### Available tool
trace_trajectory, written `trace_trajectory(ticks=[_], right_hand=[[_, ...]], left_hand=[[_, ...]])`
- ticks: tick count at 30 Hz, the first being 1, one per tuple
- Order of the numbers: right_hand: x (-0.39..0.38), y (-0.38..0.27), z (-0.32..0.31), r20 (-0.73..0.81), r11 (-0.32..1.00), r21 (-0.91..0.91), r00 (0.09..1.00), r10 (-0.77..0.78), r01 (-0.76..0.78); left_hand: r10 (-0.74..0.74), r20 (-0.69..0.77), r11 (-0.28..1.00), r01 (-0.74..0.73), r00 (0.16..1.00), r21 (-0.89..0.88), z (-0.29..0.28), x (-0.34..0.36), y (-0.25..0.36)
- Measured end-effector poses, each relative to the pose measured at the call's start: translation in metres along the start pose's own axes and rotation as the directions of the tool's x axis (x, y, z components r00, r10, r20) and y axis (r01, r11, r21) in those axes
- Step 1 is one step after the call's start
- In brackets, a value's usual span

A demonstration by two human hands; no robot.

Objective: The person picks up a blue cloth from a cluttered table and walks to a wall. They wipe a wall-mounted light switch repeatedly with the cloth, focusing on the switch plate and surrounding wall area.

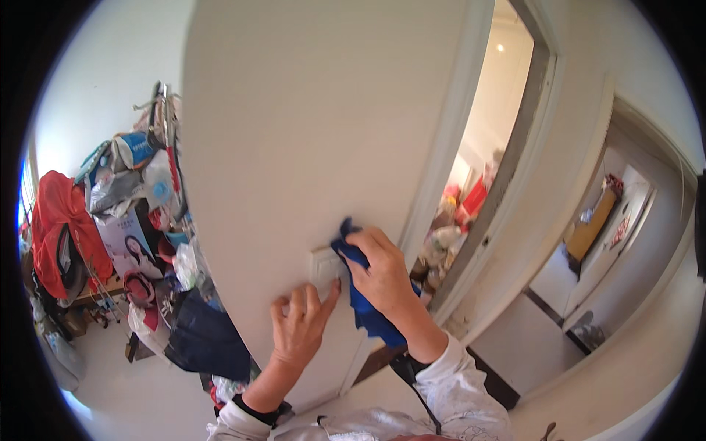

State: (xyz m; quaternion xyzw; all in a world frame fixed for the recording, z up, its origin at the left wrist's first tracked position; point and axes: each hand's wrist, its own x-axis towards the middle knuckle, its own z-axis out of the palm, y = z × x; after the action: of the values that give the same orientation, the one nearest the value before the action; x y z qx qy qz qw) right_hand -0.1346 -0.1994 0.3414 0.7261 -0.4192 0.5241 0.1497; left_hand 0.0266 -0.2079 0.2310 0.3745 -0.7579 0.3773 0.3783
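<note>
A white wall switch [321, 267] is set in the pale wall in front of me. My right hand [380, 273] grips a dark blue cloth [373, 317] and presses a bunched part of it by the switch's upper right edge. The rest of the cloth hangs below that hand. Just under the switch is my left hand [300, 323], holding nothing, its fingers apart and bent toward the wall. One of its fingertips reaches the lower right part of the switch plate.
At left stands a crowded heap of bags [118, 187], a red cloth or jacket [55, 228] and dark blue fabric [202, 338]. To the right, a doorway frame [507, 242] opens onto piled items, and a corridor [526, 331] lies beyond.
</note>
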Motion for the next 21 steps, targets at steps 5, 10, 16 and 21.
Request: trace_trajectory(ticks=[5,10,16,21], right_hand=[[0.01,-0.007,0.001,0.042,0.991,-0.056,0.992,-0.123,0.125],[0.013,-0.013,0.012,0.11,0.986,-0.072,0.984,-0.141,0.15],[0.009,-0.008,0.0,0.024,0.985,-0.102,0.99,-0.14,0.142],[0.008,-0.007,0.015,0.025,0.97,-0.112,0.976,-0.216,0.218]], left_hand=[[0.016,0.068,1.0,-0.015,0.998,-0.02,0.014,-0.01,0.004],[0.028,-0.089,0.999,-0.03,0.996,-0.024,0.023,-0.004,0.005],[0.048,0.139,0.992,-0.063,0.989,0.106,0.011,-0.012,0.001],[0.038,0.108,0.999,-0.041,0.993,0.023,0.001,-0.003,-0.01]])
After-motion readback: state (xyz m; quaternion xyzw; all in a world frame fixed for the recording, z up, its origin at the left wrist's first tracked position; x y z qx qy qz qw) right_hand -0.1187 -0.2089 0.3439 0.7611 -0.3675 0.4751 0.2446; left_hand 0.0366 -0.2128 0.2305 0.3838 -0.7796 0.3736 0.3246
